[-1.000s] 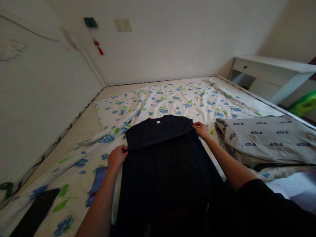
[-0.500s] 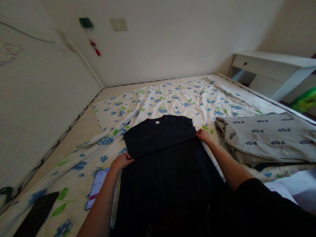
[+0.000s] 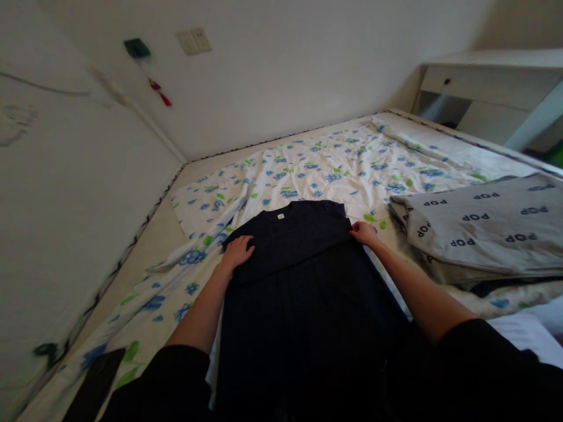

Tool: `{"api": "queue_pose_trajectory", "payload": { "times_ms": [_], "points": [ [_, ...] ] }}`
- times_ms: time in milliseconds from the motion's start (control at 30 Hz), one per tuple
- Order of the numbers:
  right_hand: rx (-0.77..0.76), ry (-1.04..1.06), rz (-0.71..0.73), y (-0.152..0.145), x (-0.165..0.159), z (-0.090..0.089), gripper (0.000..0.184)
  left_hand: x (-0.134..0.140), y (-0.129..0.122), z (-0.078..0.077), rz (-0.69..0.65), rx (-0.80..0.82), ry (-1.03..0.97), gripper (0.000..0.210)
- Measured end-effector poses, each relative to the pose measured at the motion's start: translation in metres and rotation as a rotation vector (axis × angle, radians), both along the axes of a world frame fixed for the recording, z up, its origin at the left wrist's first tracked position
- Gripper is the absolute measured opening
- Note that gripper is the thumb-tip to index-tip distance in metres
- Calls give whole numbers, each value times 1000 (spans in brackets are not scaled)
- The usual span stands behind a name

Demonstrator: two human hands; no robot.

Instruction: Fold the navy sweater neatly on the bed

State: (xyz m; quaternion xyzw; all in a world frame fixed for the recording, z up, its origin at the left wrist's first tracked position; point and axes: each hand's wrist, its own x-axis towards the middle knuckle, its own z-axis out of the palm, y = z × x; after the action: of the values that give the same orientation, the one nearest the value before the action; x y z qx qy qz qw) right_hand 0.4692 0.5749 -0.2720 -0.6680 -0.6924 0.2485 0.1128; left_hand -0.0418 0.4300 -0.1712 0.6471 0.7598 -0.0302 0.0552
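Head view, dark shirt [image 3: 299, 310] lengthwise away, collar [image 3: 285, 211] farthest, left fingers [image 3: 244, 238] loosely open atop, right fingers [image 3: 357, 226] pinching edge

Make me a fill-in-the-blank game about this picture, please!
1. The dark shirt lies on a white sheet with green leaves and blue ____.
2. The gray cloth has the word ____ printed on it many times.
3. The hand nearer the gray cloth is the person's ____ one.
4. The tassel hanging against the back wall is coloured ____.

Missing words: flowers; POP; right; red.
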Motion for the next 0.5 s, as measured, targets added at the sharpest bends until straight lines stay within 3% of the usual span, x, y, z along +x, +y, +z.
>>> {"api": "queue_pose_trajectory", "payload": {
  "times_ms": [100, 233, 367, 500],
  "points": [
    [-23, 0, -2, 7, 3, -4, 18, -10, 26, -4, 96, -107, 50, 47],
    [-35, 47, 2, 14, 9, -5, 15, -33, 49, 3, 137, -171, 89, 37],
    [-57, 56, 14, 18, 13, -2, 16, -48, 56, 4, 193, -222, 49, 35],
    [-59, 62, 28, 18, 15, 0, 19, -45, 59, 1, 205, -272, -111, 36]
  ]
}}
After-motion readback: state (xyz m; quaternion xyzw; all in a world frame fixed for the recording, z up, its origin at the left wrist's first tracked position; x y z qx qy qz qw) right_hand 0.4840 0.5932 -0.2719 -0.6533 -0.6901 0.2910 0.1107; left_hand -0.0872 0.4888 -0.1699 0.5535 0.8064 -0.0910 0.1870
